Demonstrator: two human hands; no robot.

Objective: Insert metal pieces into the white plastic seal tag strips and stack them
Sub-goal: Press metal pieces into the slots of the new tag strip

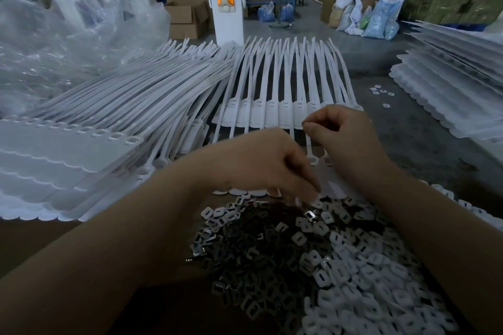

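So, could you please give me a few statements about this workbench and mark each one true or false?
1. A heap of small metal pieces lies near the person, under both forearms. True.
2. The left hand is raised well clear of the heap. False: its fingertips reach down to the far edge of the heap.
3. A fanned row of white seal tag strips lies beyond the hands, tails pointing away. True.
4. The right hand lies flat and open on the table. False: its fingers are curled, thumb and forefinger pressed together as in a pinch grip.
5. A stack of white strips sits at the left. True.
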